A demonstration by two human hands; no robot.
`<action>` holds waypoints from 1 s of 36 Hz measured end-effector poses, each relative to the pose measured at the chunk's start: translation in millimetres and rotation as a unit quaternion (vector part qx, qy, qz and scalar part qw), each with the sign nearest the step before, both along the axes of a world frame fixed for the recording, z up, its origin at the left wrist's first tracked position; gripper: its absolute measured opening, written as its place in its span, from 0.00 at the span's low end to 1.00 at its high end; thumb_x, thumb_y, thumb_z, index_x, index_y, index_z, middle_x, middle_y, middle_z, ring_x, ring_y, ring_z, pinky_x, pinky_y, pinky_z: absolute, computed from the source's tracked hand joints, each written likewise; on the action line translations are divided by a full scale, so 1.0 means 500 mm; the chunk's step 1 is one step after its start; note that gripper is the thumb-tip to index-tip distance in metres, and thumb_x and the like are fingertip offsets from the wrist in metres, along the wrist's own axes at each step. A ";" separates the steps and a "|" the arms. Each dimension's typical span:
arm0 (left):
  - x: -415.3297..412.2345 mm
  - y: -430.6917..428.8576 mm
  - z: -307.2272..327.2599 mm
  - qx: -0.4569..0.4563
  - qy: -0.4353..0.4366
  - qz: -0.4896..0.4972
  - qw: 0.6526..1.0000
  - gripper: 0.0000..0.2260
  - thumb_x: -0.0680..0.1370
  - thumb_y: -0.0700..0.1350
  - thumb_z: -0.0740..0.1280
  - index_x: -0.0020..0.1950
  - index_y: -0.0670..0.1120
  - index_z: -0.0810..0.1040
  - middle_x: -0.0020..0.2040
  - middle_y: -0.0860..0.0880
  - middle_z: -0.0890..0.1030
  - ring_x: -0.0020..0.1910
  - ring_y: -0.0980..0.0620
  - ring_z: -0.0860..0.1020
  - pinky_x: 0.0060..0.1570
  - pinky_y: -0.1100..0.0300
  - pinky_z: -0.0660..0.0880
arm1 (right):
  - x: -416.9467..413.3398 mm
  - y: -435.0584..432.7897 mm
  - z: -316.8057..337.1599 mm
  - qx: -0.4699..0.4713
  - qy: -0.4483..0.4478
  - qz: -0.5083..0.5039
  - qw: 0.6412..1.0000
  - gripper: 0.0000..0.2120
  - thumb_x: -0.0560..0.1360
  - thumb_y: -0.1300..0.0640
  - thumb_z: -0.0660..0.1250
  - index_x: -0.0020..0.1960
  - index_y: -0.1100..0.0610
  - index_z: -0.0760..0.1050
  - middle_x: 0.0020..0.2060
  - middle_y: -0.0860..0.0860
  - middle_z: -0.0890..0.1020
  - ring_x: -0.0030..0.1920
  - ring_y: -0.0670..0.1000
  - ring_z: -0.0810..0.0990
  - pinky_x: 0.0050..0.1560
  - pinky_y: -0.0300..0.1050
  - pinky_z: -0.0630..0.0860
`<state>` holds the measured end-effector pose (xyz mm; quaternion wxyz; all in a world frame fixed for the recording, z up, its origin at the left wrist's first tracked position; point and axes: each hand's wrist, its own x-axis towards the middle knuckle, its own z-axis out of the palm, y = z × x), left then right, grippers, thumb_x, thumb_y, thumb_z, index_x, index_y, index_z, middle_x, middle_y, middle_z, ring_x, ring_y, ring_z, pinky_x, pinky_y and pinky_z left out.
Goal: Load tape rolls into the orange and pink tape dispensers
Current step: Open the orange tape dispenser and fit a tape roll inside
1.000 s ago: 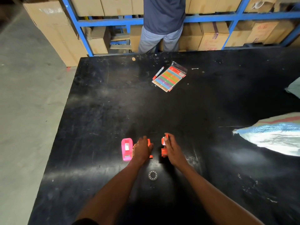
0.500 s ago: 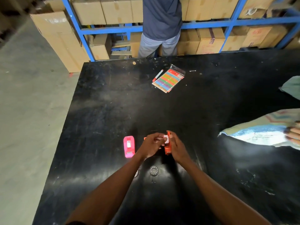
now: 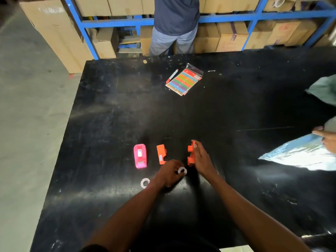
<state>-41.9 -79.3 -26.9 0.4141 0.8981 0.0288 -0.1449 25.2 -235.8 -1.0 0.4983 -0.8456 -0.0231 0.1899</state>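
The pink tape dispenser [image 3: 140,156] lies on the black table [image 3: 127,106]. The orange dispenser is split in two: one half [image 3: 161,154] lies flat beside the pink one, and my right hand [image 3: 201,158] holds the other half [image 3: 190,155] upright on its edge. My left hand [image 3: 170,173] is closed on a small clear tape roll [image 3: 182,170], just below and between the two orange halves. A second tape roll [image 3: 145,182] lies on the table to the left of my left wrist.
A packet of coloured strips [image 3: 184,81] and a red-tipped pen [image 3: 171,75] lie further back. A shiny bag [image 3: 298,155] held by another person's hand [image 3: 326,137] is at the right edge. A person [image 3: 175,24] stands at blue shelves with cartons.
The orange dispenser has come apart: one half now lies on the table and my right hand keeps the other. My left hand moved down and picked up a tape roll.
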 end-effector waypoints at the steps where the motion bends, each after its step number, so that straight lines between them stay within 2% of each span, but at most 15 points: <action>1: -0.002 -0.004 0.001 0.011 -0.004 -0.009 1.000 0.08 0.72 0.48 0.70 0.49 0.47 0.82 0.47 0.48 0.84 0.45 0.50 0.83 0.46 0.53 0.80 | -0.001 0.001 0.002 0.001 -0.001 0.000 1.000 0.17 0.85 0.41 0.49 0.71 0.40 0.66 0.49 0.39 0.78 0.49 0.45 0.81 0.54 0.47 0.80; 3: -0.008 -0.016 -0.002 0.030 -0.005 -0.025 0.999 0.08 0.72 0.47 0.69 0.49 0.47 0.82 0.49 0.47 0.84 0.47 0.48 0.82 0.47 0.54 0.79 | -0.002 -0.001 -0.003 0.000 0.004 -0.003 1.000 0.18 0.84 0.41 0.49 0.71 0.40 0.66 0.49 0.40 0.79 0.49 0.45 0.81 0.57 0.50 0.79; 7: -0.018 -0.027 -0.020 0.072 -0.008 -0.051 0.996 0.12 0.73 0.48 0.69 0.55 0.49 0.80 0.56 0.46 0.81 0.54 0.46 0.80 0.53 0.55 0.76 | -0.004 -0.004 -0.008 -0.005 0.010 0.000 1.000 0.18 0.85 0.43 0.49 0.73 0.42 0.65 0.50 0.38 0.77 0.51 0.42 0.78 0.61 0.49 0.76; 9: -0.020 -0.031 -0.029 0.083 -0.010 -0.055 0.995 0.13 0.73 0.48 0.69 0.57 0.49 0.79 0.57 0.45 0.80 0.55 0.46 0.79 0.54 0.56 0.74 | -0.005 -0.005 -0.013 -0.012 0.010 0.002 1.000 0.18 0.85 0.42 0.49 0.72 0.41 0.65 0.51 0.41 0.77 0.52 0.43 0.78 0.62 0.50 0.76; 13: -0.024 -0.042 -0.044 0.099 -0.014 -0.041 0.994 0.13 0.73 0.46 0.69 0.57 0.47 0.79 0.58 0.45 0.79 0.56 0.45 0.79 0.54 0.57 0.73 | -0.005 -0.002 -0.017 -0.023 0.014 0.004 1.000 0.17 0.84 0.40 0.49 0.71 0.38 0.65 0.55 0.45 0.79 0.54 0.47 0.80 0.62 0.51 0.76; 16: -0.028 -0.054 -0.058 0.102 -0.010 -0.031 0.994 0.14 0.74 0.45 0.68 0.59 0.47 0.80 0.59 0.46 0.79 0.57 0.46 0.78 0.56 0.56 0.73 | -0.010 0.002 -0.008 -0.020 0.010 0.009 1.000 0.18 0.85 0.43 0.49 0.72 0.43 0.66 0.51 0.46 0.79 0.49 0.45 0.80 0.55 0.44 0.76; 18: -0.029 -0.058 -0.065 0.105 -0.012 -0.034 0.994 0.17 0.72 0.46 0.70 0.61 0.48 0.78 0.59 0.47 0.78 0.58 0.47 0.77 0.56 0.56 0.73 | -0.013 0.005 -0.006 -0.013 0.007 0.010 1.000 0.18 0.85 0.45 0.50 0.72 0.45 0.67 0.48 0.45 0.79 0.46 0.43 0.80 0.51 0.41 0.77; 21: -0.028 -0.052 -0.072 0.103 -0.018 -0.043 0.994 0.25 0.68 0.52 0.74 0.64 0.48 0.76 0.58 0.46 0.77 0.58 0.45 0.76 0.57 0.54 0.72 | -0.014 0.007 -0.009 -0.006 0.011 0.010 1.000 0.18 0.85 0.45 0.50 0.72 0.46 0.68 0.48 0.44 0.80 0.46 0.45 0.81 0.54 0.47 0.79; 24: -0.040 -0.020 -0.071 0.074 -0.025 0.006 0.997 0.24 0.71 0.56 0.72 0.62 0.47 0.75 0.58 0.46 0.77 0.57 0.47 0.75 0.57 0.54 0.73 | -0.017 0.009 -0.013 -0.012 0.021 0.013 1.000 0.18 0.85 0.45 0.50 0.72 0.46 0.67 0.46 0.41 0.79 0.45 0.44 0.80 0.55 0.48 0.79; 28: -0.079 0.044 -0.073 0.062 -0.036 0.059 0.996 0.18 0.74 0.55 0.69 0.59 0.46 0.74 0.57 0.47 0.78 0.55 0.47 0.78 0.55 0.55 0.75 | -0.029 0.018 -0.017 -0.010 0.026 0.021 0.999 0.18 0.85 0.45 0.51 0.71 0.46 0.68 0.49 0.39 0.78 0.49 0.42 0.80 0.57 0.47 0.77; 32: -0.114 0.071 -0.073 0.095 -0.013 0.024 0.995 0.26 0.69 0.58 0.72 0.62 0.48 0.74 0.59 0.49 0.76 0.57 0.50 0.76 0.58 0.58 0.73 | -0.043 0.035 -0.025 -0.023 0.044 0.031 0.998 0.18 0.85 0.44 0.51 0.71 0.45 0.68 0.55 0.45 0.79 0.56 0.50 0.79 0.61 0.47 0.74; 34: -0.124 0.072 -0.077 0.113 0.004 0.008 0.994 0.30 0.67 0.59 0.74 0.63 0.48 0.73 0.59 0.48 0.74 0.58 0.49 0.74 0.58 0.57 0.72 | -0.051 0.041 -0.029 -0.027 0.046 0.045 0.998 0.18 0.85 0.43 0.50 0.71 0.45 0.68 0.57 0.46 0.79 0.58 0.51 0.79 0.62 0.50 0.75; 36: -0.130 0.068 -0.080 0.127 0.012 0.004 0.992 0.29 0.67 0.57 0.74 0.63 0.47 0.73 0.60 0.48 0.73 0.59 0.48 0.73 0.57 0.56 0.72 | -0.060 0.046 -0.028 -0.033 0.047 0.059 0.997 0.18 0.85 0.44 0.50 0.72 0.46 0.68 0.56 0.48 0.80 0.57 0.51 0.79 0.62 0.50 0.74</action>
